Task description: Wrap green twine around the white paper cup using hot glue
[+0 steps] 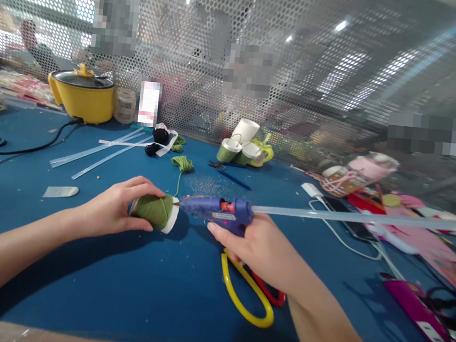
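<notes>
My left hand (pixel 117 209) is closed around a paper cup (pixel 153 210) lying on its side, its wall wrapped in green yarn and its white rim facing right. A strand runs from the cup to a small green yarn bundle (pixel 182 163) behind it. In my right hand (pixel 263 244) is a blue hot glue gun (pixel 218 209), a long clear glue stick (pixel 328 215) sticking out of its back. The gun's nozzle points left and meets the cup near its rim; whether it touches I cannot tell. Scissors (pixel 246 296) with yellow and red handles lie partly beneath my right hand.
Behind are pliers (pixel 229 175), yarn-wrapped cups (pixel 240 149), black yarn balls (pixel 158 138), loose glue sticks (pixel 96 153) and a phone (pixel 149 101). A yellow electric pot (pixel 87 98) stands back left. To the right lie a cabled phone (pixel 348 220) and a purple power strip (pixel 416 307).
</notes>
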